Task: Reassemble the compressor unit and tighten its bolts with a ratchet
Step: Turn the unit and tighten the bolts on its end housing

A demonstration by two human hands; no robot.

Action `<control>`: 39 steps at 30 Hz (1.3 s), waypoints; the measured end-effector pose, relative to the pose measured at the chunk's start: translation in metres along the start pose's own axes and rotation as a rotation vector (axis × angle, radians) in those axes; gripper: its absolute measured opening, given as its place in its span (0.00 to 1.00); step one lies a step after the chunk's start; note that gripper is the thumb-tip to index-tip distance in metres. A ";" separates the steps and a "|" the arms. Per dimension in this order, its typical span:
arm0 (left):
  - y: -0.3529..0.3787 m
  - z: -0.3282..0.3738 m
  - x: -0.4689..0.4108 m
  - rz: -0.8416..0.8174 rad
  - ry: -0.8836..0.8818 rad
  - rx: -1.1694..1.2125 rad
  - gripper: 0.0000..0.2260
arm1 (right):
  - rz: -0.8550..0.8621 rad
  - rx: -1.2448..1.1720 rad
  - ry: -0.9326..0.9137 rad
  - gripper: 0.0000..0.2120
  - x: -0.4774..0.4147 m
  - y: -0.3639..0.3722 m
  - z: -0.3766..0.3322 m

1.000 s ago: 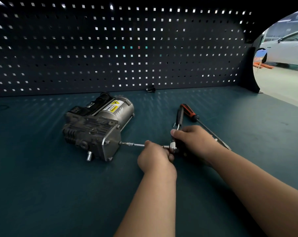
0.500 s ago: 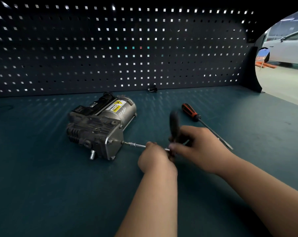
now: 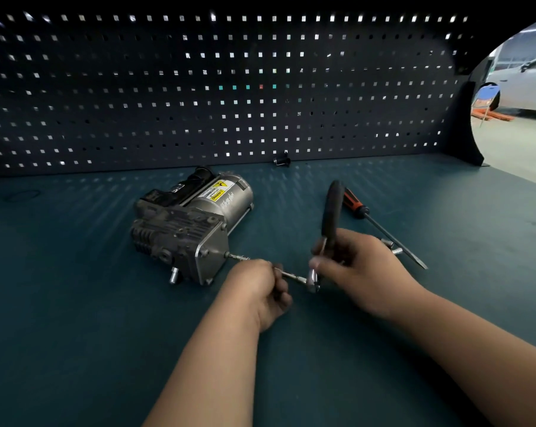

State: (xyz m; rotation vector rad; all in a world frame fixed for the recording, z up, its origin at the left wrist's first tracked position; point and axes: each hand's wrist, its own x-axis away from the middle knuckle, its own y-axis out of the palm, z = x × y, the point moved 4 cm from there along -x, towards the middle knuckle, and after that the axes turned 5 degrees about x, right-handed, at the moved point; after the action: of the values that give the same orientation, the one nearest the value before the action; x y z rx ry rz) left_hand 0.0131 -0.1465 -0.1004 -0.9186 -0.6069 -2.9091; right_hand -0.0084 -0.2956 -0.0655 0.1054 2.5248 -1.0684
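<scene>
Two hands: the left hand (image 3: 257,288) is curled round the extension bar (image 3: 291,276); the right hand (image 3: 362,272) is wrapped round the lower handle of the ratchet (image 3: 329,217). Both are closed on the tool.
Compressor: the compressor (image 3: 192,229) lies on its side left of centre on the table (image 3: 75,303), toward the back edge, with its plate end facing the hands.
Axis: the bar runs from the ratchet head leftward and slightly back to a bolt (image 3: 228,255) low on the plate. The handle stands up, tilted toward the back edge (roughly square to the bar).
Nearer hand: the left, between ratchet head and bolt; the right is well apart from the compressor.
Next move: probably a swing of the handle about the bar's line, with the left hand steadying it.
In the way: a screwdriver (image 3: 380,228) just right of the handle and small metal pieces (image 3: 391,246) beside the right hand could meet a swing toward the right edge.
Back edge: a pegboard (image 3: 199,103), with a small black clip (image 3: 282,161) at its foot.
</scene>
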 end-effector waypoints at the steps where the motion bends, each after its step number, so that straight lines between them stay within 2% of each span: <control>1: 0.001 0.000 0.001 0.005 0.011 -0.003 0.16 | 0.002 0.159 -0.214 0.04 0.004 -0.001 -0.012; 3: 0.003 0.000 0.001 0.029 0.024 0.004 0.15 | -0.025 0.448 -0.580 0.05 0.015 0.006 -0.029; 4: 0.002 0.000 0.001 0.053 0.030 0.013 0.14 | -0.025 0.503 -0.625 0.06 0.017 0.009 -0.029; 5: 0.001 0.000 0.001 0.078 0.043 0.022 0.14 | -0.006 0.475 -0.554 0.06 0.016 0.011 -0.026; 7: -0.001 0.000 0.001 0.124 0.073 0.021 0.13 | 0.054 0.203 -0.140 0.07 0.007 0.007 -0.016; 9: -0.002 0.000 0.000 0.142 0.083 0.008 0.12 | -0.042 -0.208 0.341 0.08 -0.003 0.014 0.005; 10: -0.001 -0.001 -0.002 0.137 0.077 0.013 0.13 | -0.092 -0.360 0.501 0.10 -0.006 0.018 0.012; 12: -0.001 -0.002 -0.003 0.109 0.051 0.028 0.14 | -0.138 -0.444 0.598 0.11 -0.012 0.019 0.017; 16: -0.001 -0.001 -0.004 0.142 0.083 0.030 0.14 | -0.111 -0.306 0.448 0.09 -0.006 0.018 0.011; 17: -0.001 0.000 -0.002 0.164 0.115 0.015 0.14 | -0.057 -0.217 0.339 0.07 -0.002 0.012 0.005; 19: -0.001 -0.001 -0.002 0.157 0.121 0.093 0.12 | -0.004 0.119 -0.009 0.06 0.007 0.000 -0.017; 21: -0.002 0.004 -0.011 0.192 0.134 0.084 0.08 | -0.073 0.477 -0.351 0.09 0.019 -0.002 -0.043; 22: -0.004 0.011 -0.006 0.196 0.140 0.011 0.06 | -0.126 0.595 -0.423 0.11 0.022 0.002 -0.050; 23: -0.004 0.010 0.000 0.231 0.174 -0.273 0.06 | -0.161 0.651 -0.435 0.11 0.023 0.004 -0.054; 24: -0.003 0.008 0.002 0.225 0.153 -0.328 0.06 | -0.174 0.655 -0.406 0.12 0.022 0.005 -0.055; 26: -0.001 0.005 0.000 0.057 0.079 0.067 0.08 | -0.150 0.502 -0.262 0.10 0.017 0.003 -0.048; 29: 0.000 -0.002 0.003 0.069 0.072 0.069 0.13 | -0.062 0.091 0.151 0.07 0.002 0.002 -0.018; 31: -0.001 -0.001 0.002 0.065 0.088 -0.004 0.13 | -0.126 -0.177 0.444 0.09 -0.005 0.009 0.003; 33: -0.001 -0.001 0.002 0.038 0.077 -0.047 0.14 | -0.201 -0.302 0.609 0.13 -0.007 0.015 0.015; 36: 0.000 -0.002 0.001 -0.004 0.039 -0.058 0.16 | -0.189 -0.306 0.589 0.12 -0.008 0.016 0.016; 38: 0.001 -0.003 -0.003 -0.003 0.041 -0.049 0.16 | -0.100 -0.275 0.447 0.07 -0.006 0.012 0.008; 39: 0.001 -0.004 -0.002 0.006 0.041 -0.051 0.16 | -0.047 -0.186 0.319 0.05 -0.004 0.007 0.000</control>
State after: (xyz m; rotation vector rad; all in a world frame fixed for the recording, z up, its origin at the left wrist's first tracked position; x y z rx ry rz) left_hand 0.0131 -0.1490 -0.1044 -0.8618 -0.5298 -2.9432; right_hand -0.0034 -0.2903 -0.0685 0.1780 2.9129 -0.8870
